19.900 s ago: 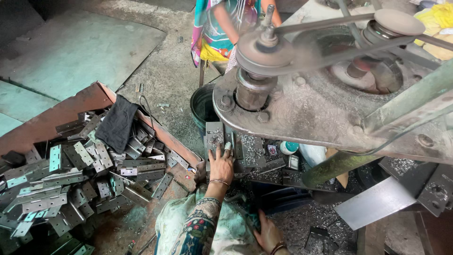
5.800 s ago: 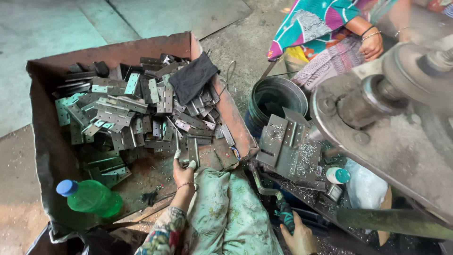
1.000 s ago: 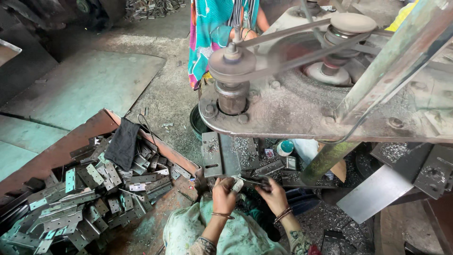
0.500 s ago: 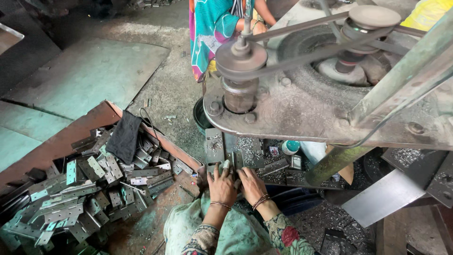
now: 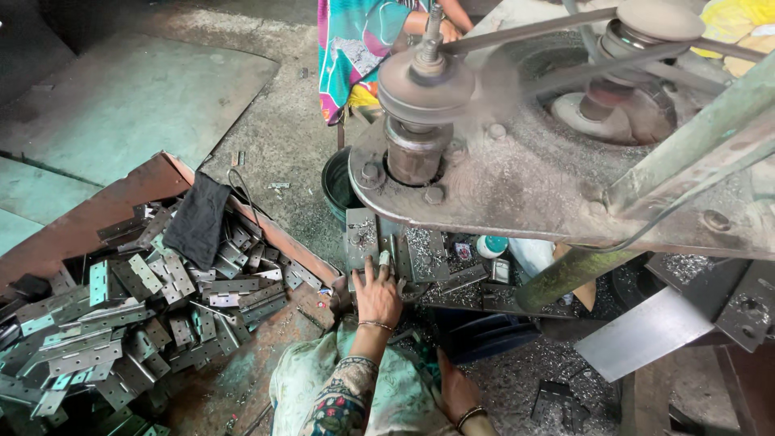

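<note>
At six o'clock my right hand rests low by my knee, fingers curled under; I cannot tell whether they grip anything. Just beyond, my left hand lies flat, fingers spread, pressing on the metal hinge plate on the machine bed. At nine o'clock sits the tray of hinges. At twelve, the spinning pulley.

The left hand lies flat, fingers spread, on the metal plate under the drill spindle, perhaps pressing a hinge there. The right hand rests low by the knee. A tray of metal hinges sits left, a black cloth on top.
</note>
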